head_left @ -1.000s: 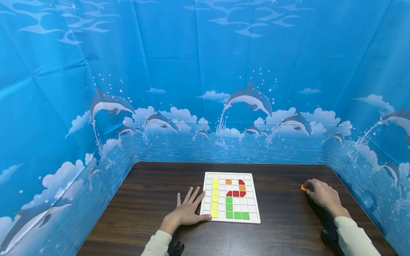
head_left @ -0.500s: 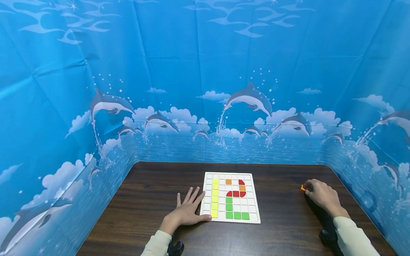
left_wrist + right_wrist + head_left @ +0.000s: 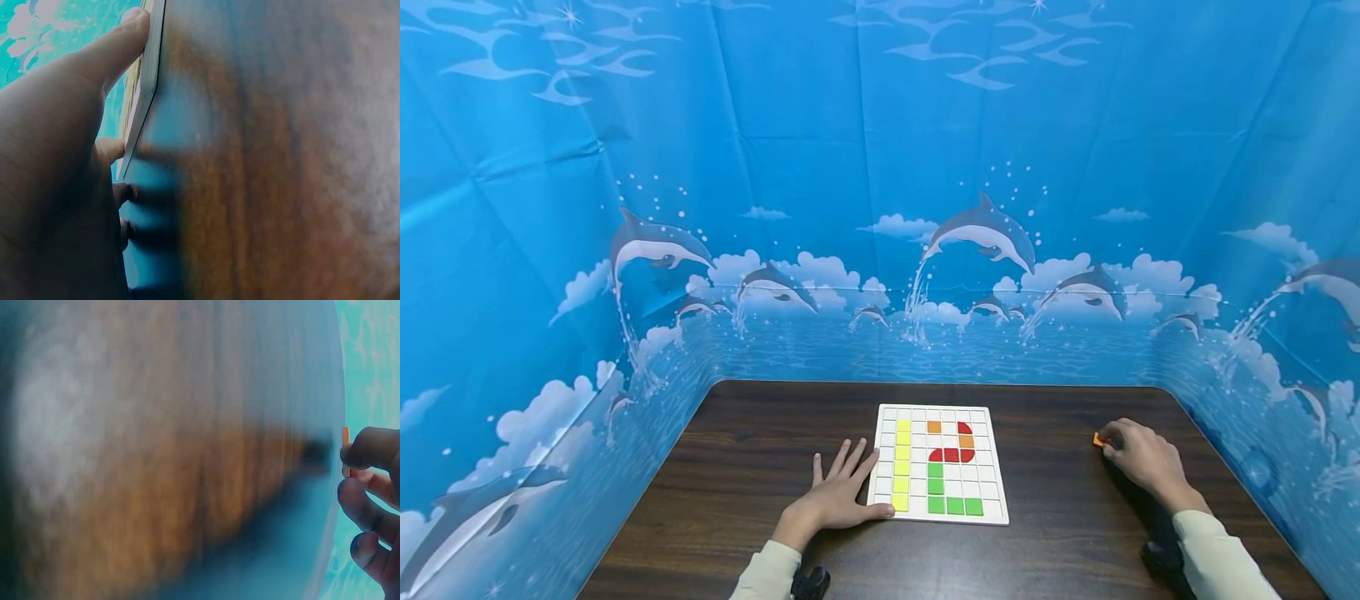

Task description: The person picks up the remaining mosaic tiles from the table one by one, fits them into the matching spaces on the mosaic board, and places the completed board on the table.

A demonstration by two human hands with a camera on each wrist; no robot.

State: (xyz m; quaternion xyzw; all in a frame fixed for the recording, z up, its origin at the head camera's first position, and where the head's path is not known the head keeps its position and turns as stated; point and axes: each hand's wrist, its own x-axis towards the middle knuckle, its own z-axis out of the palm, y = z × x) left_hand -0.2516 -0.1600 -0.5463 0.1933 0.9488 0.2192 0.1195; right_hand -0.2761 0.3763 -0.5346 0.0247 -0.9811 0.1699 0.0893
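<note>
A white grid board (image 3: 988, 489) lies on the table in the head view. On it are a column of yellow tiles (image 3: 901, 467), an L of green tiles (image 3: 936, 487), red tiles (image 3: 952, 455) with some rounded corners, and two orange tiles (image 3: 934, 427). My left hand (image 3: 835, 502) rests at the board's left side, fingers spread, with the thumb on its lower left corner; the left wrist view shows the thumb (image 3: 122, 44) against the board's edge. To the right of the board, my right hand (image 3: 1142, 460) pinches a small orange tile (image 3: 345, 436) between thumb and fingers.
The dark wood table (image 3: 737, 450) has rounded far corners. A blue curtain (image 3: 805, 167) printed with dolphins and clouds surrounds it at the back and sides. Black wrist devices (image 3: 810, 582) sit under both wrists.
My right hand has shifted slightly left, toward the board, carrying the orange tile. The left hand and the board have stayed in place.
</note>
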